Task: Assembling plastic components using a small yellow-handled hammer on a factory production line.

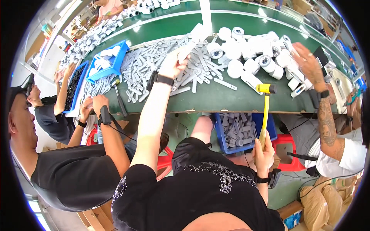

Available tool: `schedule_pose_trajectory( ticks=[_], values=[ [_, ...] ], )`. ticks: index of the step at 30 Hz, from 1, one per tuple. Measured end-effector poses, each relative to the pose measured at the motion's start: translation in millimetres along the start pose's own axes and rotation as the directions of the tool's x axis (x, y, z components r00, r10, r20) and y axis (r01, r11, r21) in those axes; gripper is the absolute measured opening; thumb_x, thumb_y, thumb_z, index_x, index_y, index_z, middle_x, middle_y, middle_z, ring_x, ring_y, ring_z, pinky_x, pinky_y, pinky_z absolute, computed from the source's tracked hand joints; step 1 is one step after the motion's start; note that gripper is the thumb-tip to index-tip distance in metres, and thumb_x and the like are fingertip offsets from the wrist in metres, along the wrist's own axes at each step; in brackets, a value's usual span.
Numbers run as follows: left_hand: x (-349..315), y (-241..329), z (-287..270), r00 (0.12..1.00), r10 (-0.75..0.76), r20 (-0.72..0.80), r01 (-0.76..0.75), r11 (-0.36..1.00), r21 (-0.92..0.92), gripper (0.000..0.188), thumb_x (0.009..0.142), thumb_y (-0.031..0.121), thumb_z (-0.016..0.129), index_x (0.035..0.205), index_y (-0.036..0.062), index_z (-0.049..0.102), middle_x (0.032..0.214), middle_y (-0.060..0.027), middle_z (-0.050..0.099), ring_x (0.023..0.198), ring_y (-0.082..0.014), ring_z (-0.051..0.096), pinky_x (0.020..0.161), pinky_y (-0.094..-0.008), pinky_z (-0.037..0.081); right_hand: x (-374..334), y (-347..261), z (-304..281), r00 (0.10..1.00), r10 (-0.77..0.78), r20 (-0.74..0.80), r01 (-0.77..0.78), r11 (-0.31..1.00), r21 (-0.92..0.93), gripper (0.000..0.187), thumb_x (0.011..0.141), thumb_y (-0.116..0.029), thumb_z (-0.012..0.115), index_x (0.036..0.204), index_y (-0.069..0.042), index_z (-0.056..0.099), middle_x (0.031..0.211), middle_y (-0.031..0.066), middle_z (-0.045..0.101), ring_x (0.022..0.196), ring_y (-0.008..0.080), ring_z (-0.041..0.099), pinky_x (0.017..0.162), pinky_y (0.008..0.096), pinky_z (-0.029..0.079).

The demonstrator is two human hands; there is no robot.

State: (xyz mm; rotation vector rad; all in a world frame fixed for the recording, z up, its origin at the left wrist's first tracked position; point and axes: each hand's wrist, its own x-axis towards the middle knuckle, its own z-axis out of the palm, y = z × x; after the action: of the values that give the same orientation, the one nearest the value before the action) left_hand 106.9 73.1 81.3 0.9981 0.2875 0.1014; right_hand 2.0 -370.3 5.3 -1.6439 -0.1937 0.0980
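Observation:
My left hand [174, 66] reaches over the table, its fingers closed around a white plastic piece [189, 50] with a long flat stem and a wider far end. Beneath and around that hand spreads a heap of flat grey plastic strips [148, 57]. Low at the right, in front of my body, my right hand [264, 156] grips a mallet [266, 111] by its yellow handle. The mallet stands upright, with its yellow-and-black head level with the table's near part. White round-headed plastic units [252, 65] are piled to the right of my left hand.
A blue bin [220, 138] of grey fittings stands below the table edge. Blue trays [120, 57] and another hammer [120, 101] lie at the left. Co-workers sit on both sides; one co-worker's hand [308, 63] is over the white pile. A red stool [287, 148] stands at the right.

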Motion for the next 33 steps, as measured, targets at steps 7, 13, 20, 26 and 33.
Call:
schedule_pose_trajectory(
  ticks=[7, 13, 20, 26, 33],
  values=[
    [139.3, 54.3, -48.1, 0.986, 0.030, -0.161, -0.015, 0.995, 0.094, 0.013, 0.098, 0.019, 0.044, 0.098, 0.0091, 0.053, 0.074, -0.0100, 0.060, 0.045, -0.0112, 0.048, 0.034, -0.0214, 0.030, 3.3, 1.3, -1.8, 0.995, 0.070, -0.073, -0.065, 0.996, 0.060, 0.048, 0.091, -0.001, 0.060, 0.137, -0.002, 0.048, 0.066, -0.0021, 0.053, 0.047, 0.0034, 0.045, 0.042, 0.0188, 0.035],
    [212.8, 32.0, -30.4, 0.682, 0.588, -0.435, -0.179, 0.711, 0.680, 0.057, 0.084, 0.022, 0.068, 0.132, 0.0007, 0.045, 0.120, -0.0260, 0.055, 0.102, -0.0368, 0.061, 0.083, -0.0433, 0.054, 7.5, 5.4, -3.7, 0.994, 0.082, -0.070, -0.077, 0.995, 0.067, 0.050, 0.090, 0.004, 0.058, 0.138, 0.000, 0.045, 0.068, -0.0048, 0.050, 0.047, 0.0018, 0.042, 0.041, 0.0181, 0.033],
    [132.5, -33.1, 97.4, 0.713, 0.459, 0.530, -0.515, -0.170, 0.840, 0.035, 0.076, 0.041, 0.072, 0.087, 0.0078, 0.074, 0.084, -0.0104, 0.070, 0.081, -0.0252, 0.068, 0.070, -0.0372, 0.053, 4.7, 17.1, -4.7, 0.991, 0.130, -0.019, -0.127, 0.984, 0.126, 0.049, 0.090, 0.000, 0.060, 0.137, -0.002, 0.046, 0.066, -0.0052, 0.049, 0.047, 0.0014, 0.042, 0.041, 0.0182, 0.034],
    [143.4, -74.5, 103.2, 0.767, 0.356, 0.534, -0.351, -0.465, 0.813, 0.036, 0.069, 0.030, 0.075, 0.093, 0.0045, 0.066, 0.081, -0.0201, 0.067, 0.081, -0.0358, 0.066, 0.071, -0.0476, 0.051, -5.8, 9.1, -3.4, 0.995, 0.100, 0.013, -0.101, 0.990, 0.098, 0.048, 0.091, 0.000, 0.060, 0.137, -0.001, 0.047, 0.066, -0.0050, 0.049, 0.048, 0.0013, 0.042, 0.042, 0.0181, 0.034],
    [51.9, -22.8, 116.3, 0.463, 0.653, 0.599, -0.516, -0.350, 0.781, 0.033, 0.077, 0.007, 0.067, 0.110, 0.0075, 0.061, 0.096, -0.0152, 0.067, 0.088, -0.0343, 0.065, 0.076, -0.0402, 0.051, -21.8, 0.8, -14.8, 0.994, 0.100, -0.036, -0.097, 0.992, 0.080, 0.049, 0.091, 0.002, 0.059, 0.138, -0.001, 0.045, 0.072, -0.0045, 0.050, 0.049, 0.0015, 0.041, 0.043, 0.0182, 0.033]
  ],
)
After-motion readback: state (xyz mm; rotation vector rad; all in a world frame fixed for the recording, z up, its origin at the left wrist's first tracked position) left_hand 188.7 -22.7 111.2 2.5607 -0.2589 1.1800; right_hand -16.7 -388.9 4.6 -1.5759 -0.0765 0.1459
